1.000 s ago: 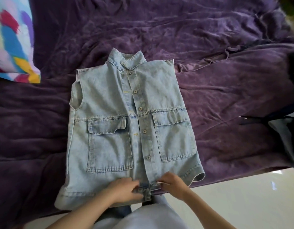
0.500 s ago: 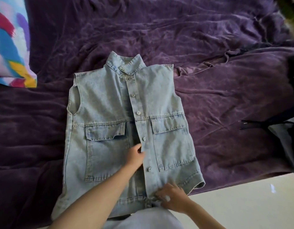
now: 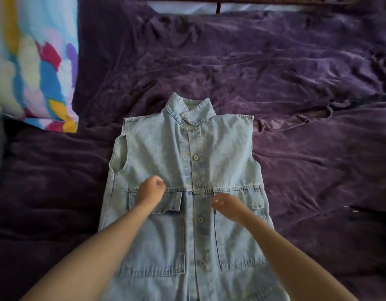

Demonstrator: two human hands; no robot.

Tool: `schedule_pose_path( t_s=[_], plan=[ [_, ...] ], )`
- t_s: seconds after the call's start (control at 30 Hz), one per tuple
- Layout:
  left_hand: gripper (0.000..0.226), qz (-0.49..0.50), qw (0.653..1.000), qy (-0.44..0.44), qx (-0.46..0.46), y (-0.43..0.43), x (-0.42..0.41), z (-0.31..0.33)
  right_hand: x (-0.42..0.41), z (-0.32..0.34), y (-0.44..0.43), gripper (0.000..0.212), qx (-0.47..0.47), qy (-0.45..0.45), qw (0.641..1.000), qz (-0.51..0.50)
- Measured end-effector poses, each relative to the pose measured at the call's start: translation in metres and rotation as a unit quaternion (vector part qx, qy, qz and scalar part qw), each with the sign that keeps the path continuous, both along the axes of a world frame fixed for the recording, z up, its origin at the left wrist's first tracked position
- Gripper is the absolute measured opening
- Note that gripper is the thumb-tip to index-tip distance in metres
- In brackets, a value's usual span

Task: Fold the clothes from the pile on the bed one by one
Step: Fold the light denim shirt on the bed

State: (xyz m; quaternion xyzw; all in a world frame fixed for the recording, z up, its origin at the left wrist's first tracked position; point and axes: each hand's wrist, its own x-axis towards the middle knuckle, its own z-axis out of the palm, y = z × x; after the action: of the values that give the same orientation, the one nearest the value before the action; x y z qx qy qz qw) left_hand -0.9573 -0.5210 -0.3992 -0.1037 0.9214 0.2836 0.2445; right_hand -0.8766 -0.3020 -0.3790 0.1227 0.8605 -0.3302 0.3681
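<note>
A light blue sleeveless denim vest (image 3: 222, 148) lies flat and buttoned on the purple blanket (image 3: 296, 72), collar pointing away from me. Both my hands hover over its chest pockets. My left hand (image 3: 149, 191) sits over the left pocket flap with its fingers curled into a fist, holding nothing that I can see. My right hand (image 3: 228, 205) is just right of the button placket, fingers loosely bent with the tips close to the denim, gripping nothing. The vest's hem is hidden below the frame edge.
A brightly coloured pillow (image 3: 35, 61) lies at the far left. Dark clothing with a black strap (image 3: 370, 216) shows at the right edge. A dark wooden headboard (image 3: 218, 3) runs along the top. Wrinkled blanket surrounds the vest.
Both hands left the vest's hem and moved up to pocket height. The view has shifted forward, so the hem and floor dropped out of sight.
</note>
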Motion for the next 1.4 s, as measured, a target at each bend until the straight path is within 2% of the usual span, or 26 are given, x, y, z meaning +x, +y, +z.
schedule_pose_path(
  t_s=[0.17,0.27,0.4,0.5,0.57,0.63,0.7,0.73,0.8,0.93,1.0,1.07,1.1,1.17,1.2,1.3,1.4],
  plan=[
    [0.028,-0.001,0.995,0.087,-0.041,-0.029,-0.097,0.004,-0.109,-0.004,0.022,0.027,0.071,0.093,0.993,-0.006],
    [0.033,-0.062,0.983,0.138,-0.101,-0.036,-0.151,-0.005,-0.168,-0.012,0.043,0.031,0.158,0.149,0.976,-0.018],
    [0.042,-0.122,0.976,0.138,-0.116,-0.031,-0.207,-0.029,-0.229,-0.033,0.073,0.036,0.262,0.156,0.952,-0.004],
    [0.057,-0.212,0.956,0.114,-0.171,-0.025,-0.232,-0.048,-0.258,-0.047,0.090,0.053,0.300,0.149,0.940,0.056],
    [0.060,-0.248,0.942,0.074,-0.215,-0.024,-0.244,-0.063,-0.275,-0.061,0.096,0.068,0.291,0.116,0.946,0.087],
    [0.046,-0.245,0.945,0.054,-0.212,-0.024,-0.252,-0.072,-0.287,-0.075,0.098,0.078,0.272,0.090,0.954,0.091],
    [0.024,-0.203,0.967,0.051,-0.142,-0.026,-0.262,-0.076,-0.296,-0.087,0.099,0.081,0.263,0.075,0.958,0.088],
    [0.021,-0.170,0.981,0.042,-0.088,-0.027,-0.267,-0.075,-0.300,-0.091,0.100,0.081,0.268,0.069,0.957,0.091],
    [0.023,-0.106,0.994,0.038,0.011,-0.031,-0.277,-0.075,-0.308,-0.099,0.100,0.075,0.291,0.071,0.948,0.108],
    [0.020,-0.018,0.996,0.023,0.079,-0.033,-0.290,-0.077,-0.319,-0.106,0.100,0.056,0.269,0.050,0.961,0.038],
    [0.019,0.015,0.998,0.001,0.057,-0.028,-0.292,-0.083,-0.322,-0.107,0.101,0.051,0.213,0.013,0.977,-0.003],
    [0.012,-0.056,0.995,-0.014,-0.078,-0.020,-0.293,-0.086,-0.328,-0.105,0.103,0.042,0.097,0.003,0.992,-0.076],
    [0.027,-0.101,0.988,-0.024,-0.112,-0.016,-0.293,-0.088,-0.331,-0.102,0.103,0.036,0.038,0.012,0.992,-0.118],
    [0.059,-0.121,0.989,-0.056,-0.062,-0.006,-0.294,-0.085,-0.334,-0.095,0.104,0.031,-0.019,0.055,0.982,-0.181],
    [0.060,-0.107,0.993,-0.049,-0.021,-0.002,-0.296,-0.082,-0.334,-0.092,0.104,0.029,-0.031,0.083,0.975,-0.205],
    [0.024,-0.089,0.994,0.030,0.056,-0.002,-0.298,-0.064,-0.333,-0.078,0.102,0.030,-0.058,0.145,0.964,-0.213],
    [0.016,-0.091,0.981,0.115,0.124,-0.011,-0.290,-0.039,-0.318,-0.053,0.103,0.029,0.003,0.222,0.968,-0.114]
  ],
)
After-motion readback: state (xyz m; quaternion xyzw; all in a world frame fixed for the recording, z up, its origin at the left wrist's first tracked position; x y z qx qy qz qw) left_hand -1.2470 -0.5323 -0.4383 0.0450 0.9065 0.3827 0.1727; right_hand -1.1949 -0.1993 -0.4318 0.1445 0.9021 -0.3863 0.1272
